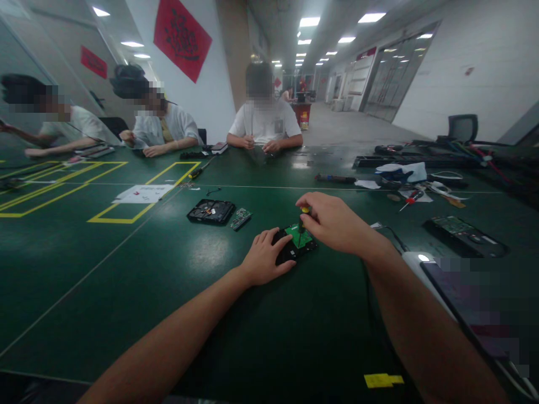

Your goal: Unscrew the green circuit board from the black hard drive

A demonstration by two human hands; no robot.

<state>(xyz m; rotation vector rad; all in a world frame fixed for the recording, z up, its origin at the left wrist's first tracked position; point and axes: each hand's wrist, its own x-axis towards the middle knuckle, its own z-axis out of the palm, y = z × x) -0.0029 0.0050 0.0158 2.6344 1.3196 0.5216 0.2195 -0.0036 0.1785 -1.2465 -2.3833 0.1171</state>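
Note:
A black hard drive with a green circuit board (304, 238) lies on the green table in front of me. My left hand (264, 255) steadies it from the left, thumb at the near edge and fingers over the far side. My right hand (330, 221) grips a yellow and dark screwdriver (301, 226) from above. The screwdriver stands nearly upright, its tip down at the green board; the exact contact point is too small to make out. Left of the drive lie a loose circuit board (241, 219) and a second black drive body (211, 211).
Another hard drive (465, 235) and a phone (467, 303) on a white device lie to the right. Behind are a red-handled screwdriver (410, 200), a glove (402, 171) and cables. A paper sheet (143, 194) lies left. Several people sit across the table.

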